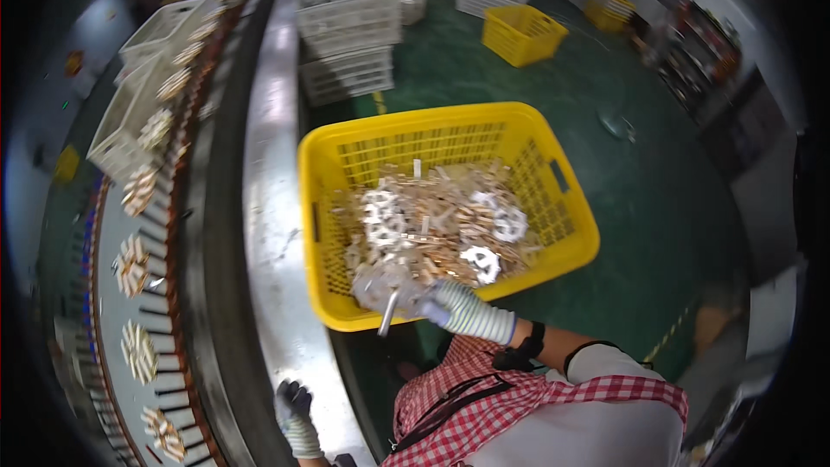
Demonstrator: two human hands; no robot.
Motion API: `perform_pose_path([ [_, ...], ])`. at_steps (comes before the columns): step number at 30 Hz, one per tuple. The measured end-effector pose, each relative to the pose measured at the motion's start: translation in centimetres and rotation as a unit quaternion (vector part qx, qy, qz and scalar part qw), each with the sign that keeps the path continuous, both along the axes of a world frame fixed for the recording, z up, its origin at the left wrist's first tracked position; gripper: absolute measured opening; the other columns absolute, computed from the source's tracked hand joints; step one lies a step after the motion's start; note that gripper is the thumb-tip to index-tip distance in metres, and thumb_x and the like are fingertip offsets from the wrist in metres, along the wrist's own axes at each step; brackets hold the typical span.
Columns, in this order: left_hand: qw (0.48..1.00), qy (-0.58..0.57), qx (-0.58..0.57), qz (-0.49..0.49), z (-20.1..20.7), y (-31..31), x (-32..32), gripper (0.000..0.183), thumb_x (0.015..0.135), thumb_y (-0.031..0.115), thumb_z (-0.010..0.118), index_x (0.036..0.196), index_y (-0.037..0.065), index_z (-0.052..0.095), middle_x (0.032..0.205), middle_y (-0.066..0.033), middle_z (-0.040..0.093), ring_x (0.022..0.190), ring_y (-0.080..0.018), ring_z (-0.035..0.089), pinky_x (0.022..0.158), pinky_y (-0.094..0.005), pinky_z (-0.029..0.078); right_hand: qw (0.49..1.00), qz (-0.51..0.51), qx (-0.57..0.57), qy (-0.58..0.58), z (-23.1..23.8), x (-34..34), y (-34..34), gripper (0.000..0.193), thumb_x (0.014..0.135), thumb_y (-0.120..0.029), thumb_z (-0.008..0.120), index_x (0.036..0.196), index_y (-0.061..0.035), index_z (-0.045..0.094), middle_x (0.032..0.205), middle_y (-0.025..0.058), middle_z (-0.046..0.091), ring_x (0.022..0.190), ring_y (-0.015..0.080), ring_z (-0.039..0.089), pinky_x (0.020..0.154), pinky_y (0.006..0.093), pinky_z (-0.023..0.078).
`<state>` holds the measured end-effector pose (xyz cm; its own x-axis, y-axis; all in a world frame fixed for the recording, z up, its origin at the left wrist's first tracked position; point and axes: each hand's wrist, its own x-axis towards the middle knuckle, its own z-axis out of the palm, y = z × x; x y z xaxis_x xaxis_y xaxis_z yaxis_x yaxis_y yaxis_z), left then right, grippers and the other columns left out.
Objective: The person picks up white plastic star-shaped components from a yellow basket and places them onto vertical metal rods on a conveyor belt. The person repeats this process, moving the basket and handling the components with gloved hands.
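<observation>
Under right hand, parts in yellow basket

The basket sits at centre, right of the metal rail. Loose parts lie in the basket, heaped toward its near side. The right hand rests on the basket's near rim, touching a cluster of parts. The left hand lies on the near end of the rail. Left of the rail runs the conveyor, bearing part clusters in a row. Stacked crates stand beyond the basket; further baskets stand far right.
</observation>
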<state>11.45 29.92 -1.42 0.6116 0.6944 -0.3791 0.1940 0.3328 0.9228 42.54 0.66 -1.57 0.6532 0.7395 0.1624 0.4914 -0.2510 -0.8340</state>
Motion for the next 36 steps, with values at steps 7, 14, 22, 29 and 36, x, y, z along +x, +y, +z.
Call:
perform_pose_path([
  [7, 0.85, 0.01, -0.108, -0.515, 8.8, -3.0, 15.4, 0.058, 0.099, 0.034, 0.054, 0.141, -0.002, 0.037, 0.124, -0.0146, 0.057, 0.102, -0.0211, 0.063, 0.089, -0.0322, 0.051, 0.976, 0.033, -0.043, -0.21, 5.1, -5.1, 1.0, 0.03, 0.087, -0.03, 0.056, 0.103, -0.0053, 0.061, 0.089, 0.0109, 0.057, 0.08, 0.0282, 0.056, 0.07, 0.0403, 0.046],
  [14, 0.719, 0.084, 0.018, -0.69, 4.1, -8.2, 19.7, 0.02, 0.097, 0.018, 0.06, 0.111, 0.005, 0.063, 0.086, 0.0008, 0.063, 0.07, -0.0084, 0.055, 0.061, -0.0258, 0.045, 0.968, -0.098, -0.136, -0.185, 8.4, -5.2, -5.0, 0.052, 0.08, -0.032, 0.067, 0.125, -0.0062, 0.058, 0.097, 0.0092, 0.06, 0.091, 0.0274, 0.059, 0.078, 0.0408, 0.047],
  [22, 0.77, -0.3, 0.085, -0.557, 6.2, -20.7, 23.5, 0.029, 0.098, 0.025, 0.055, 0.117, 0.004, 0.062, 0.08, -0.0093, 0.063, 0.074, -0.0206, 0.059, 0.068, -0.0348, 0.049, 0.977, -0.185, -0.104, -0.022, 1.4, -10.4, -15.2, 0.069, 0.093, -0.039, 0.058, 0.149, -0.0121, 0.028, 0.144, 0.0197, 0.041, 0.132, 0.0353, 0.041, 0.107, 0.047, 0.038],
  [29, 0.77, -0.206, 0.204, -0.569, 1.5, -16.5, 22.9, 0.025, 0.088, 0.015, 0.061, 0.11, 0.005, 0.065, 0.094, -0.0124, 0.068, 0.083, -0.0258, 0.065, 0.07, -0.0343, 0.051, 0.99, -0.017, -0.122, -0.065, 7.0, -6.0, -16.9, 0.073, 0.088, -0.039, 0.064, 0.149, -0.0192, 0.029, 0.151, 0.0165, 0.023, 0.137, 0.0334, 0.033, 0.107, 0.0541, 0.04],
  [36, 0.9, 0.349, 0.243, -0.09, -22.7, -5.5, 16.8, 0.054, 0.082, 0.036, 0.072, 0.118, -0.002, 0.059, 0.103, -0.0155, 0.067, 0.087, -0.0268, 0.061, 0.083, -0.0385, 0.05, 0.709, -0.092, 0.304, 0.629, 9.2, 1.1, -23.8, 0.074, 0.087, -0.056, 0.057, 0.148, -0.0229, 0.032, 0.151, 0.013, 0.033, 0.135, 0.0381, 0.038, 0.1, 0.0598, 0.046],
])
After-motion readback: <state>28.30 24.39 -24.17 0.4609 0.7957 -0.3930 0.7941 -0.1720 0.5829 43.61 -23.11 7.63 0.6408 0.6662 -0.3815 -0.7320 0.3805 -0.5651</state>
